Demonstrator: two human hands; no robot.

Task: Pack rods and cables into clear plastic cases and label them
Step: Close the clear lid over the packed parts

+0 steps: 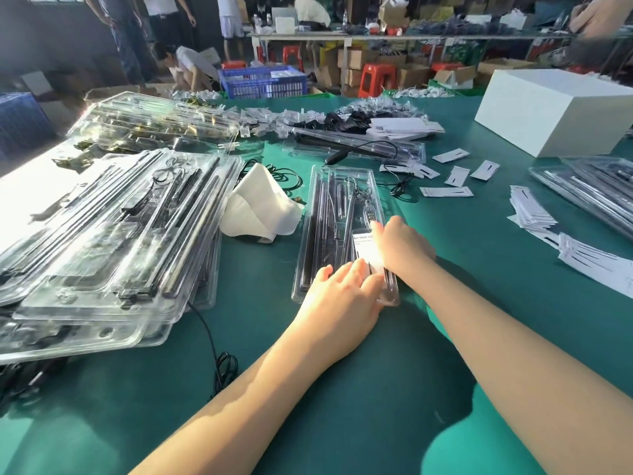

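Fingers [346, 272] of both hands flat, pressing label [368, 250] on clear case [342, 186] | near case edge; green table [394, 371] bare toward the person

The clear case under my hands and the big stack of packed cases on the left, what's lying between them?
In the head view, a crumpled white sheet lies between the clear case and the stack of packed cases; nearer you, only bare green table.
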